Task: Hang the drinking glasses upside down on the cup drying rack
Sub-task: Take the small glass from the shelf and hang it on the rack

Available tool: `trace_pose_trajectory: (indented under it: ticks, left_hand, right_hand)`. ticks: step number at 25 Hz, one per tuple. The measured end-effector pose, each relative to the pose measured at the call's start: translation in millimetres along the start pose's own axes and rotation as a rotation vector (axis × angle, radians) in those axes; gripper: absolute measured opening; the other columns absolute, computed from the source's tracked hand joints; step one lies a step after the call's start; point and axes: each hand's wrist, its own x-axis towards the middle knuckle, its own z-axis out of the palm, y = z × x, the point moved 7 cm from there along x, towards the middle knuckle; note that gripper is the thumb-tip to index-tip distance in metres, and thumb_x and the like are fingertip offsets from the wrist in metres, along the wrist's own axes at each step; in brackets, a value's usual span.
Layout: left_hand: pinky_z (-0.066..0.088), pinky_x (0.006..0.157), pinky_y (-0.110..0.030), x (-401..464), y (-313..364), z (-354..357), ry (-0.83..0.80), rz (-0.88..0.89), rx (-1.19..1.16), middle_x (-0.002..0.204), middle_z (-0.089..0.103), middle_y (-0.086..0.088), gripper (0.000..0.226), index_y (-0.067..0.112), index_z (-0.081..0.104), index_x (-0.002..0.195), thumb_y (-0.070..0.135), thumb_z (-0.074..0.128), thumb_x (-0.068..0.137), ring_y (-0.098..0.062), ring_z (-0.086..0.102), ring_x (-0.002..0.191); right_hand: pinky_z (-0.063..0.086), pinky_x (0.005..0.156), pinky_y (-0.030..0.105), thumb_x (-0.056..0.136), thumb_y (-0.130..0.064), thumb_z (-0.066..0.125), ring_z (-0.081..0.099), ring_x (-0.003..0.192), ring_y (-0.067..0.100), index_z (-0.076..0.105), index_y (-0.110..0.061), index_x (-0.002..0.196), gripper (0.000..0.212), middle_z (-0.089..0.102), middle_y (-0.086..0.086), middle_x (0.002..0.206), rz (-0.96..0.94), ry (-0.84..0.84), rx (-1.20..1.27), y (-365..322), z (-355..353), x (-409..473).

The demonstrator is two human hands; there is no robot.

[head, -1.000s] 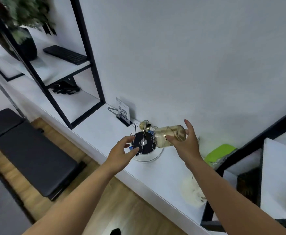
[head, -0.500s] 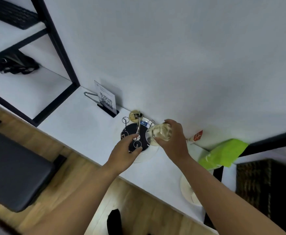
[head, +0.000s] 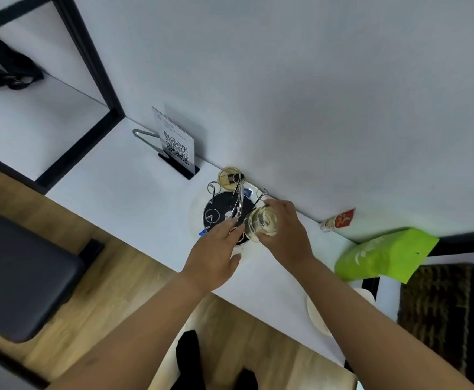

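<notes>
Right hand [head: 285, 235] curls round inverted glass [head: 261, 225], lowering it over a rack [head: 224, 213] prong. Left hand [head: 214, 249], fingers straight, rests on the rack's near side, likely steadying it on the table [head: 134, 190].

Drinking glass [head: 261, 224]: clear glass, glossy, faint yellow tint.
Second glass [head: 228, 177]: same clear tinted glass, on the rack.
Cup drying rack [head: 224, 212]: thin polished metal wire, looped tips, on a matt black round base.
Desk [head: 112, 187]: smooth matt white top.
Frame [head: 89, 60]: matt black.
Sign card [head: 175, 140]: white printed paper or plastic, black holder.
Tongs [head: 145, 135]: bare grey metal.
Pouch [head: 385, 257]: lime green, smooth, slight sheen.
Floor [head: 112, 291]: light wood grain.
Bench seat [head: 19, 277]: dark matt padding.
</notes>
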Motion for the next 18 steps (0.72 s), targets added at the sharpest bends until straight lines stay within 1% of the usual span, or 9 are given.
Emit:
trace_pose_trajectory:
  ticks: [2,4,7,9,13,18]
  left_hand:
    - [0.034,0.121,-0.037,2.7,-4.6,2.2,-0.019,0.006,0.016,0.17,0.024,-0.001,0.07,0.021,0.031,0.163,0.031,0.061,0.1,-0.021,0.022,0.156]
    - [0.03,0.123,-0.038,3.5,-6.5,7.0,-0.054,0.026,0.076,0.172,0.02,-0.001,0.07,0.022,0.027,0.164,0.033,0.057,0.101,-0.021,0.017,0.158]
    - [0.024,0.125,-0.04,5.2,-6.6,14.6,-0.077,0.06,0.137,0.172,0.019,-0.002,0.07,0.023,0.025,0.164,0.033,0.055,0.102,-0.023,0.015,0.159]
    - [0.022,0.126,-0.041,5.3,-8.4,19.9,-0.092,0.061,0.165,0.172,0.021,-0.003,0.07,0.021,0.024,0.164,0.034,0.054,0.102,-0.024,0.015,0.159]
    - [0.02,0.127,-0.04,5.6,-11.9,27.6,-0.11,0.052,0.188,0.173,0.013,-0.002,0.072,0.022,0.018,0.166,0.038,0.05,0.104,-0.023,0.012,0.159]
    - [0.021,0.125,-0.037,2.6,-13.8,21.9,-0.08,0.023,0.159,0.173,0.014,-0.001,0.072,0.021,0.018,0.166,0.038,0.051,0.104,-0.022,0.014,0.159]
  right_hand:
    - [0.049,0.075,0.026,0.074,-0.016,0.086,0.064,0.104,0.021,0.057,-0.02,0.135,0.068,0.053,0.001,0.131,0.027,-0.006,0.002,-0.1,9.3,2.6]
    - [0.052,0.075,0.028,0.073,-0.017,0.086,0.065,0.104,0.024,0.057,-0.019,0.134,0.068,0.052,0.002,0.131,0.041,-0.007,0.008,-1.0,17.3,2.5]
    - [0.058,0.079,0.036,0.075,-0.017,0.086,0.065,0.105,0.027,0.056,-0.018,0.135,0.068,0.051,0.004,0.134,0.067,-0.031,-0.011,-0.2,27.4,0.5]
    - [0.06,0.082,0.039,0.076,-0.017,0.086,0.065,0.106,0.028,0.055,-0.018,0.136,0.068,0.05,0.005,0.135,0.098,-0.038,-0.023,3.8,31.5,-0.4]
    - [0.06,0.084,0.039,0.078,-0.017,0.087,0.064,0.109,0.029,0.053,-0.018,0.138,0.069,0.049,0.005,0.137,0.128,-0.066,-0.076,11.6,39.5,-2.6]
    - [0.061,0.086,0.04,0.078,-0.018,0.088,0.063,0.111,0.028,0.05,-0.02,0.14,0.072,0.048,0.005,0.139,0.13,-0.084,-0.102,16.6,50.0,-5.3]
